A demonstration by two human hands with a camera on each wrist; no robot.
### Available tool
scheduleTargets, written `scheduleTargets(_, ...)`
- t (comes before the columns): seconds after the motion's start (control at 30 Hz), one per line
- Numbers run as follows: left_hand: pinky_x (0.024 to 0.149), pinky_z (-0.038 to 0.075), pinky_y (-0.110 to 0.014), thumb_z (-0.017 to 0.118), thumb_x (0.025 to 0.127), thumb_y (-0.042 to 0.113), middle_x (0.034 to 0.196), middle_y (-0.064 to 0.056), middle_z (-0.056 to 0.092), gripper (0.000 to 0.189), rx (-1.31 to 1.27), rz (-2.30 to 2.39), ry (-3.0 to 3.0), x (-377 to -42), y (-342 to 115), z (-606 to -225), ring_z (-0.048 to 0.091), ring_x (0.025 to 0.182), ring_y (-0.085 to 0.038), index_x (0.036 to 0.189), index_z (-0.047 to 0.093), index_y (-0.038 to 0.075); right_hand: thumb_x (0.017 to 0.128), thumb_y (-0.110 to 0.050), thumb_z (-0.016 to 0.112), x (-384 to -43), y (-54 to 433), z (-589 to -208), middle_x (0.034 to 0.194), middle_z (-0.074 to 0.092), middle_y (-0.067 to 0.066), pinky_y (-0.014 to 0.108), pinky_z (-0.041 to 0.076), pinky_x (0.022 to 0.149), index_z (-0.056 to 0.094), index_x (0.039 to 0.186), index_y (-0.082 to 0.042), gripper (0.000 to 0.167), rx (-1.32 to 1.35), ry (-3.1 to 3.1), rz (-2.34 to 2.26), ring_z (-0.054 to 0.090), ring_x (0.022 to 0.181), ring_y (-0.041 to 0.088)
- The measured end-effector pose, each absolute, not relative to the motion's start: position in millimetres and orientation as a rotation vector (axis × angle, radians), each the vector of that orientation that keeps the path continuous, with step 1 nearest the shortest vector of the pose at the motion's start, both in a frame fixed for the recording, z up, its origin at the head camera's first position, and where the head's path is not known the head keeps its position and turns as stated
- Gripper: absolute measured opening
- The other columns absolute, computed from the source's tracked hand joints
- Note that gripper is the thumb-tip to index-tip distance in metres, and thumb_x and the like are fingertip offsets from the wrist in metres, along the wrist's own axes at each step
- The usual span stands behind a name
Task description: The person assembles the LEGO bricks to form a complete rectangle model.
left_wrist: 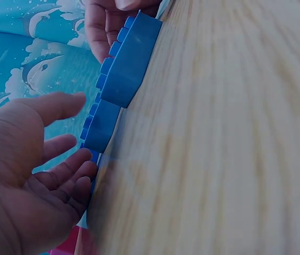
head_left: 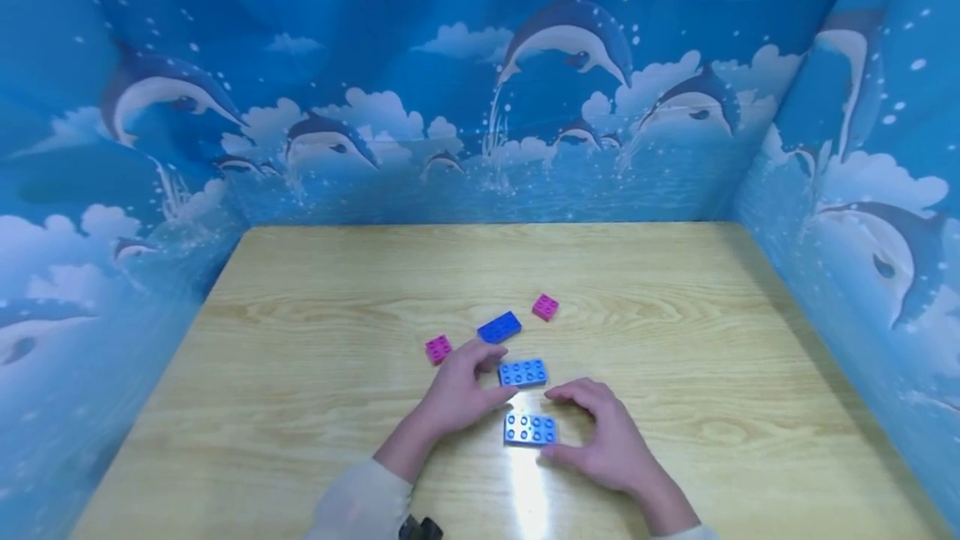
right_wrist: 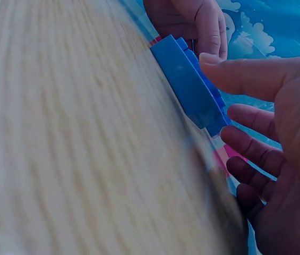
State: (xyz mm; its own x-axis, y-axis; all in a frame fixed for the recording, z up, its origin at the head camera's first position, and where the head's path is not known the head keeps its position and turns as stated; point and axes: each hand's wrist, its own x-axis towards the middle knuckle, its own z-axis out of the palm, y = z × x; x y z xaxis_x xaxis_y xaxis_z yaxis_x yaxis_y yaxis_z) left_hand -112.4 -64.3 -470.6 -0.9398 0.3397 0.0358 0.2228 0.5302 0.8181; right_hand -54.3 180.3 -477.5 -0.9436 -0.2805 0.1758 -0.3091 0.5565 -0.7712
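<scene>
Two light-blue toy building bricks with studs on top lie one behind the other on the table: the farther brick [head_left: 522, 373] and the nearer brick [head_left: 530, 429]. My left hand [head_left: 459, 390] is at the left end of the farther one, its fingers and thumb spread apart and holding nothing. Loosely curved, my right hand [head_left: 603, 440] is at the right of the nearer brick, thumb close to its front right corner. Whether that thumb touches it I cannot tell. In the right wrist view, a light-blue brick [right_wrist: 184, 79] lies beyond the right thumb, with the left hand [right_wrist: 192, 24] behind.
A dark blue brick [head_left: 499, 327] lies just beyond the left fingers. One small pink brick [head_left: 438, 349] sits left of it, another pink brick [head_left: 545, 307] to its right and farther back. Dolphin-printed curtains [head_left: 420, 148] border the wooden table [head_left: 315, 340] behind and at the sides.
</scene>
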Motion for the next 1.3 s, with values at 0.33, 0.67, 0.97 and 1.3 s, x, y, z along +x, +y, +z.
scheduleTargets(0.33, 0.091, 0.049, -0.037, 0.086, 0.078, 0.026, 0.105, 0.003, 0.061, 0.052, 0.425, 1.36, 2.633, -115.5, -63.7, -472.1, 0.058, 0.1, -0.016, 0.123, 0.066, 0.011, 0.058, -0.031, 0.097, -55.7, 177.2, -481.3, 0.109, 0.064, -0.019, 0.04, 0.044, 0.095, 0.07, 0.112, -0.022, 0.06, 0.59, -2.734, 1.3, 0.054, 0.106, 0.009)
scheduleTargets(0.67, 0.087, 0.05, -0.037, 0.087, 0.077, 0.023, 0.101, 0.005, 0.061, 0.044, 0.397, 1.309, 2.666, -117.9, -60.4, -472.6, 0.058, 0.096, -0.015, 0.115, 0.068, 0.012, 0.061, -0.028, 0.095, -56.9, 175.3, -480.3, 0.099, 0.063, -0.021, 0.04, 0.045, 0.09, 0.071, 0.102, -0.025, 0.048, 0.595, -2.762, 1.254, 0.053, 0.098, 0.008)
scheduleTargets(0.97, 0.086, 0.05, -0.037, 0.087, 0.077, 0.022, 0.101, 0.007, 0.061, 0.04, 0.377, 1.293, 2.659, -118.2, -59.3, -473.9, 0.057, 0.095, -0.015, 0.112, 0.068, 0.014, 0.061, -0.022, 0.095, -56.1, 174.3, -480.3, 0.095, 0.062, -0.022, 0.038, 0.046, 0.088, 0.072, 0.1, -0.025, 0.046, 0.577, -2.768, 1.276, 0.055, 0.095, 0.007)
scheduleTargets(1.3, 0.087, 0.05, -0.036, 0.087, 0.077, 0.02, 0.1, 0.007, 0.061, 0.039, 0.348, 1.296, 2.646, -117.1, -59.4, -473.3, 0.057, 0.096, -0.015, 0.111, 0.068, 0.016, 0.062, -0.017, 0.093, -55.6, 179.6, -481.0, 0.096, 0.063, -0.022, 0.038, 0.047, 0.088, 0.071, 0.101, -0.025, 0.045, 0.555, -2.78, 1.273, 0.055, 0.095, 0.007)
